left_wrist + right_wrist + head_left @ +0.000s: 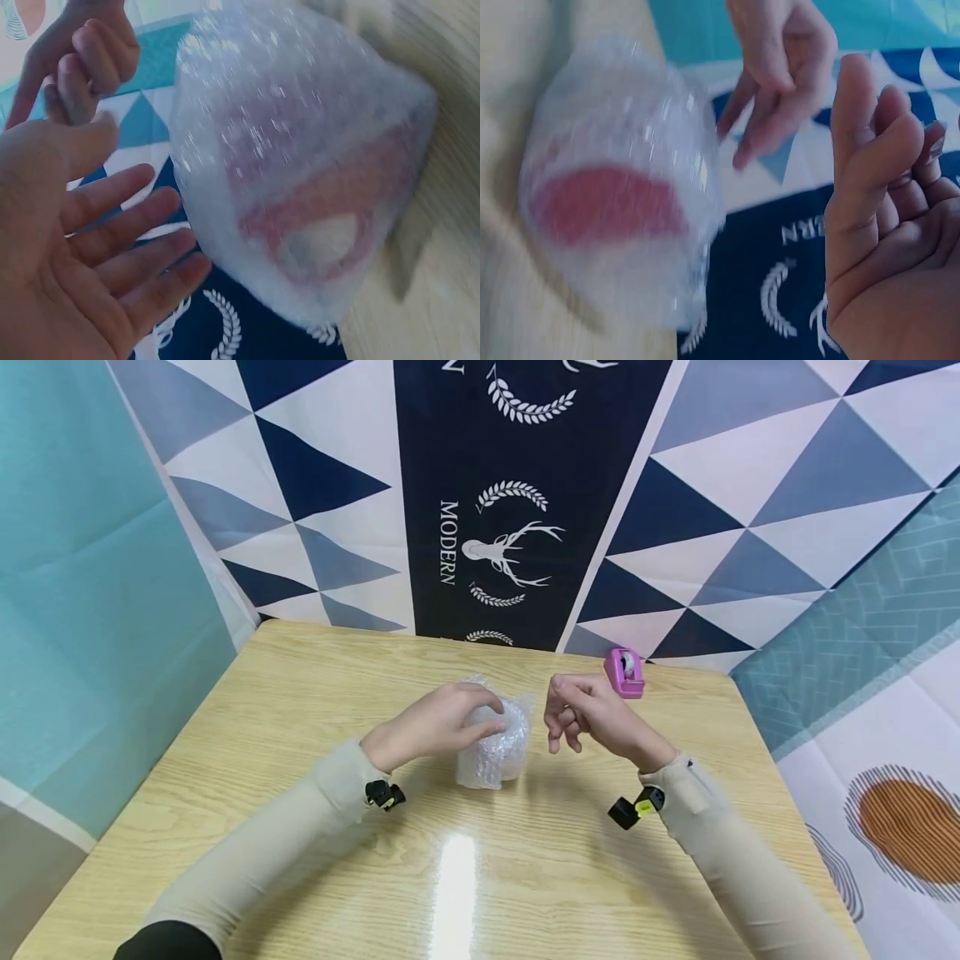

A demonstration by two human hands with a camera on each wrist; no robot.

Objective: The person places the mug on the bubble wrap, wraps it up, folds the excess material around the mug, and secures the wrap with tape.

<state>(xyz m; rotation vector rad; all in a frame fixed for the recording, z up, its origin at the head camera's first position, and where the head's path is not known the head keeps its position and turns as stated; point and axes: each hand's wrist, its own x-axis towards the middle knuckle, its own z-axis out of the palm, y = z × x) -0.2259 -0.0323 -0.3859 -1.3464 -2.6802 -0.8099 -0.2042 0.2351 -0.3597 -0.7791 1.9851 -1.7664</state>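
Observation:
A bubble-wrapped bundle (504,745) stands on the wooden table in the head view. Through the clear wrap in the left wrist view, a pinkish mug (330,187) shows, its looped handle facing that camera; the right wrist view shows a red patch of it. My left hand (450,718) hovers at the bundle's left side, fingers spread and fingertips close to the wrap. To the right of the bundle, my right hand (592,714) is raised with loosely bent fingers, apart from the wrap. A small shiny patch (936,148) shows at one right fingertip.
A pink tape dispenser (625,673) sits near the table's back right edge, just behind my right hand. Patterned cloth (495,552) hangs behind the table (315,693), with more cloth along both sides. Light glares off the tabletop in front.

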